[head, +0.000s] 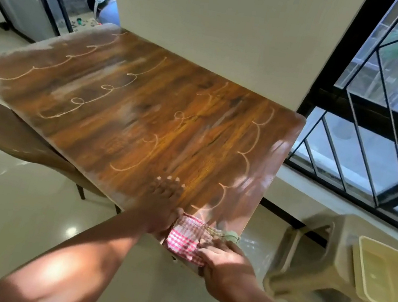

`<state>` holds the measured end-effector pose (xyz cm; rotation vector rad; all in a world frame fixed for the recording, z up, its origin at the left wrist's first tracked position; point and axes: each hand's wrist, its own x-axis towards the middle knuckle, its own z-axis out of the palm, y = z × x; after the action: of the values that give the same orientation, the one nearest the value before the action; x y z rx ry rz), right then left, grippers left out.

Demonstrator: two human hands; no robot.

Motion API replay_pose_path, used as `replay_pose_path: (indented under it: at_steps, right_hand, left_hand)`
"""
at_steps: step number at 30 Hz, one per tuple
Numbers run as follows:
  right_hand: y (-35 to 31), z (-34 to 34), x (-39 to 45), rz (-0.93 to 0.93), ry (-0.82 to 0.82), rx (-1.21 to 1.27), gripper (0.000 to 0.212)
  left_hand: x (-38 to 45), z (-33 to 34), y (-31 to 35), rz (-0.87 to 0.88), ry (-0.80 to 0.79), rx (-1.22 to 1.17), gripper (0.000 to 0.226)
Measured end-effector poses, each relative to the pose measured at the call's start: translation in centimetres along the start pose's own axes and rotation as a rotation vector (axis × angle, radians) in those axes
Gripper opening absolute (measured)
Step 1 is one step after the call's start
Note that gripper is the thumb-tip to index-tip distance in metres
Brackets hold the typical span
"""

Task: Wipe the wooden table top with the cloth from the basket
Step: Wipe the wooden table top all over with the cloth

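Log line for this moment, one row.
stage: cloth at near table corner | left hand: flat on table top, beside cloth | right hand: holds cloth | chalk-like squiggles: unwiped | basket: on stool

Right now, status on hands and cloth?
Left hand flat on table top. Right hand pressing checked cloth at near corner. Chalk marks unwiped; nothing blocking.

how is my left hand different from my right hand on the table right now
The left hand lies flat on the bare wood with fingers stretched forward; the right hand has fingers bent onto the checked cloth. The left hand sits farther onto the table top; the right hand is at its near corner. Both touch the cloth's edges.
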<state>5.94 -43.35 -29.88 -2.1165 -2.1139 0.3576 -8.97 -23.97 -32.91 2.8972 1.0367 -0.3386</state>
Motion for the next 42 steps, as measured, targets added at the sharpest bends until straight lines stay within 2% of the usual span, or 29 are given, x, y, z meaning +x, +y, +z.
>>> replay_pose_path:
  at_steps: [4, 7, 9, 12, 18, 25, 28, 31, 34, 38, 42]
  right_hand:
    - [-3.1, 1.3, 0.5, 0.112, -0.001, -0.029, 0.035]
    - [-3.2, 2.8, 1.7, 0.122, -0.020, 0.021, 0.053]
    - [-2.1, 4.0, 1.9, 0.142, -0.054, -0.030, 0.059]
    - [-2.0, 4.3, 1.8, 0.184, -0.093, -0.115, 0.058]
    - [-4.1, 5.9, 1.7, 0.271, 0.006, -0.076, 0.054]
    - [-4.1, 6.2, -0.8, 0.236, -0.007, -0.050, 0.055]
    - [-2.9, 5.5, -0.3, 0.227, -0.078, -0.068, 0.058]
    - [-2.6, 5.5, 2.1, 0.316, -0.095, -0.079, 0.062]
    - [-3.2, 5.9, 4.4, 0.431, -0.074, -0.077, 0.061]
    - [-4.7, 6.3, 2.6, 0.341, -0.117, -0.027, 0.058]
    - [-4.7, 5.9, -0.3, 0.295, -0.076, -0.010, 0.051]
  left_hand:
    - [1.5, -0.1, 0.8, 0.076, -0.009, 0.031, 0.066]
    - [2.7, -0.3, 1.0, 0.109, 0.005, 0.048, 0.065]
    - [3.3, -0.1, 1.1, 0.137, 0.025, 0.040, 0.065]
    - [3.7, 0.7, 0.8, 0.166, 0.065, 0.023, 0.064]
    - [3.7, 2.2, -0.1, 0.236, 0.108, -0.004, 0.065]
    - [3.8, 2.6, -1.6, 0.333, 0.125, -0.049, 0.063]
    - [3.8, 2.6, -2.5, 0.330, 0.136, -0.010, 0.063]
    - [4.1, 2.4, -3.1, 0.350, 0.155, 0.034, 0.063]
    - [4.2, 2.3, -3.3, 0.330, 0.171, -0.057, 0.061]
    - [4.7, 2.3, -3.5, 0.339, 0.164, -0.079, 0.060]
    - [4.9, 2.4, -3.6, 0.350, 0.167, -0.065, 0.060]
